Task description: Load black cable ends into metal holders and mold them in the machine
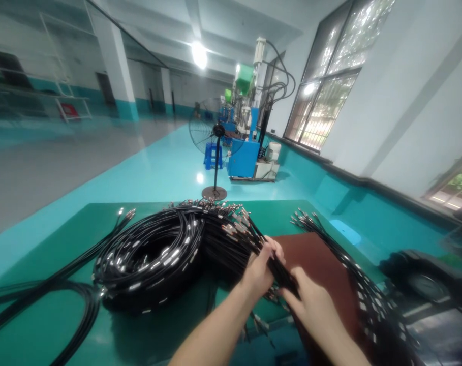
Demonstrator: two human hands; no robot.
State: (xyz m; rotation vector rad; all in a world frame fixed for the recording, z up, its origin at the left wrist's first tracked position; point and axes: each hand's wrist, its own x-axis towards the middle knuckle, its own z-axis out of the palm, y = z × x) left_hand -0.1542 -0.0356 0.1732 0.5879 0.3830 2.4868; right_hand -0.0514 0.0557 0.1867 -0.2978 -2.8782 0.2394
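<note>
The green table (104,216) is offering bare room at far left and near left, while a cable coil (154,264) is crowding its middle toward the far edge. Over the left edge of the brown board (305,249), the left hand (261,267) and right hand (314,295) are both gripping a cable bundle (282,273), its slim black strands showing silvery tips.

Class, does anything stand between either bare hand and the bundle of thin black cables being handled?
Nothing visible does: the bare left hand grips the bundle of thin black cables directly, and the bare right hand grasps it too.
</note>
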